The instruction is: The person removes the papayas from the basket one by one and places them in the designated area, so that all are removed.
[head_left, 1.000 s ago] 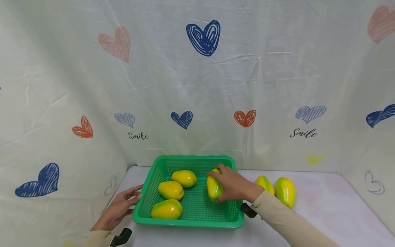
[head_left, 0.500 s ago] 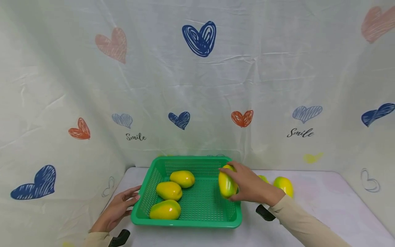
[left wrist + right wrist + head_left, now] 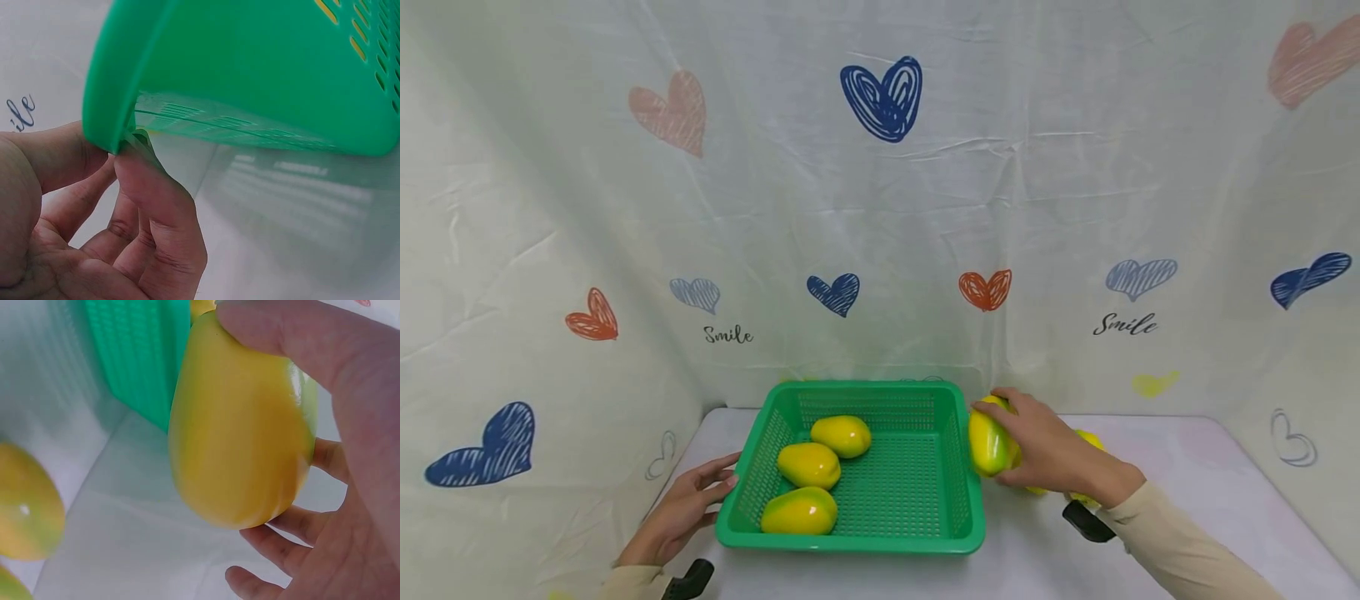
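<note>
1. Holding a yellow fruit (image 3: 990,440) just outside the right wall of the green basket (image 3: 887,543), the right hand (image 3: 1047,450) has its grip clamped on it, thumb on one side, fingers curled round another; whether fruit and basket touch is hard to tell.
2. At the basket's left rim, the left hand (image 3: 681,504) pinches the edge between thumb and finger, the fingertips partly hidden there in the left wrist view.
3. Along the basket's left side lie a far fruit (image 3: 840,437), a middle fruit (image 3: 808,465) and a near fruit (image 3: 799,511).
4. On the pale counter (image 3: 1187,492), the right hand and wrist hide all but bits of yellow; the right wrist view shows an upper fruit (image 3: 28,503) and a lower fruit (image 3: 9,587), both cut off at the left.
5. Behind hangs a heart-printed curtain (image 3: 910,208), its lowest prints partly covered by the basket.
</note>
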### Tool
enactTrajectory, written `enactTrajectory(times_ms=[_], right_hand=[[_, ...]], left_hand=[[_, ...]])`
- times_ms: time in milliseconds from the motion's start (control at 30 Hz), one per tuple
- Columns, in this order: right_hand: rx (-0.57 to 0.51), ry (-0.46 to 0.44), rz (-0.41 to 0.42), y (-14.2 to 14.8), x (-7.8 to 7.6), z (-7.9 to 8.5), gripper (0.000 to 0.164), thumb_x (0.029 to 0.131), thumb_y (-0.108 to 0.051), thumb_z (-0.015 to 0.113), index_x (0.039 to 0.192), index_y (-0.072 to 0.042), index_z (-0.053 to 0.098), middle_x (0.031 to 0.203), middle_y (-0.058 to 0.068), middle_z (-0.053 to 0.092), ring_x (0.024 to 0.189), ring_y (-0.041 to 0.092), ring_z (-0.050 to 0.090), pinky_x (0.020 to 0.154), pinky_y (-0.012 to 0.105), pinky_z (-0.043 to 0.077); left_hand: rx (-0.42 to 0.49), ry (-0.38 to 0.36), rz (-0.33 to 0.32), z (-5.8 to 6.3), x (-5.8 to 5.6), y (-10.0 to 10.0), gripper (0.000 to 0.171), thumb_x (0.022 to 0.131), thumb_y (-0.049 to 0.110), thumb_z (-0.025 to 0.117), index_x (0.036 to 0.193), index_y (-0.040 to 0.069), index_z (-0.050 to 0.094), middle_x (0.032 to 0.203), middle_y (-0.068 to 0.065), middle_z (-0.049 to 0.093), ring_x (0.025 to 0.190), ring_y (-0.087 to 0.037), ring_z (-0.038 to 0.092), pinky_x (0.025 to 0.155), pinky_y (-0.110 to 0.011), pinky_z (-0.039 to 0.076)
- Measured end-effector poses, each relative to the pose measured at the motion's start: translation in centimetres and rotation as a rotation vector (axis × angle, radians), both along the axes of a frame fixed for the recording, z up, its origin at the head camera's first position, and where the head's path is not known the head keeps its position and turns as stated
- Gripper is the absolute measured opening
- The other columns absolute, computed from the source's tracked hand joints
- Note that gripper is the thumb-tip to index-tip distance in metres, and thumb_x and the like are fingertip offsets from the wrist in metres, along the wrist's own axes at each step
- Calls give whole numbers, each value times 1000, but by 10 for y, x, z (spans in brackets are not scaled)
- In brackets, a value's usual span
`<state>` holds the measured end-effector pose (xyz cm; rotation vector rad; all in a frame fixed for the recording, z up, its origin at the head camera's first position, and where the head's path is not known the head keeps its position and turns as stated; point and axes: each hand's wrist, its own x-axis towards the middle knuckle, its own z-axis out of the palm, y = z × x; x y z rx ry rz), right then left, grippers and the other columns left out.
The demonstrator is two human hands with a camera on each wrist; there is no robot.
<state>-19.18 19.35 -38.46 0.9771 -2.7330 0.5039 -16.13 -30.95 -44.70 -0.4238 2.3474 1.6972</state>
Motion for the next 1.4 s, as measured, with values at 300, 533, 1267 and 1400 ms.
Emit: enactTrajectory(times_ms=[300, 533, 1267, 1400], right_hand=[[-14, -40, -51, 24, 2, -4, 84, 71, -25, 96, 145, -9, 60, 144, 23, 52, 120, 39, 56, 95, 57, 55], [-22, -46, -69, 41, 4, -7, 84, 71, -24, 96, 145, -8, 59, 145, 26, 51, 122, 43, 56, 96, 60, 55], [-12, -70, -177, 85, 7, -20, 90, 68, -30, 100, 145, -8, 59, 145, 27, 50, 120, 48, 56, 94, 66, 55], [-9, -63, -185, 91, 7, -22, 92, 67, -31, 101, 145, -7, 59, 145, 28, 49, 120, 49, 56, 94, 67, 54]], left_hand=[[-4, -2, -2, -1, -1, 0, 58, 109, 15, 60, 160, -4, 38, 138, -27, 52, 95, -21, 65, 84, -39, 61], [1, 1, -1, -1, 0, 0, 57, 109, 15, 59, 160, -4, 39, 136, -25, 54, 96, -21, 65, 84, -39, 61], [6, 1, 4, -3, -1, -1, 57, 109, 16, 60, 160, -3, 40, 137, -25, 53, 96, -21, 65, 85, -40, 61], [9, 3, 7, -3, 0, -1, 57, 110, 15, 59, 160, -4, 39, 136, -24, 54, 96, -21, 65, 84, -39, 61]])
